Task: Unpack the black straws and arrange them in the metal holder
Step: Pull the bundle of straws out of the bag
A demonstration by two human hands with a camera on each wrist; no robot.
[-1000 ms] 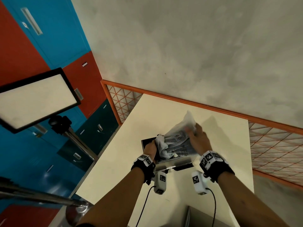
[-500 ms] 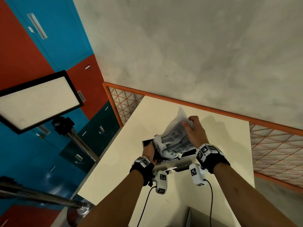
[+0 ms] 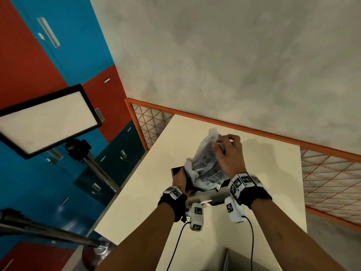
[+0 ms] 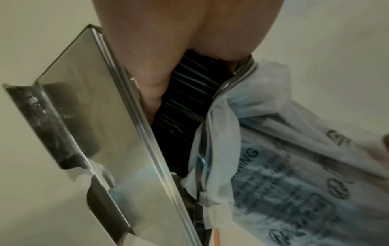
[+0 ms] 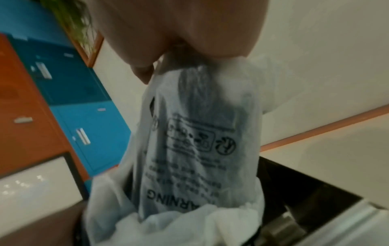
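A bundle of black straws [image 4: 185,106] sticks out of the crumpled mouth of a clear printed plastic bag [image 3: 205,163], above the shiny metal holder [image 3: 207,198] on the cream table. My left hand [image 3: 184,182] grips the bare ends of the straws at the holder's left end. My right hand [image 3: 219,145] pinches the bag's far closed end and holds it raised, so the bag [image 5: 195,141] slants up from the holder. Inside the bag the straws show as a dark mass. The holder's wall [image 4: 101,133] is right beside my left palm [image 4: 157,41].
The cream table [image 3: 136,202] has an orange-framed mesh fence [image 3: 332,173] along its far and right sides. A light panel on a stand [image 3: 45,122] and blue and red cabinets [image 3: 58,45] are off to the left. A grey object [image 3: 240,261] lies at the near table edge.
My right hand has lifted the bag's closed end up and away from the holder, so the bag stands steeper. My left hand stays put on the straw ends.
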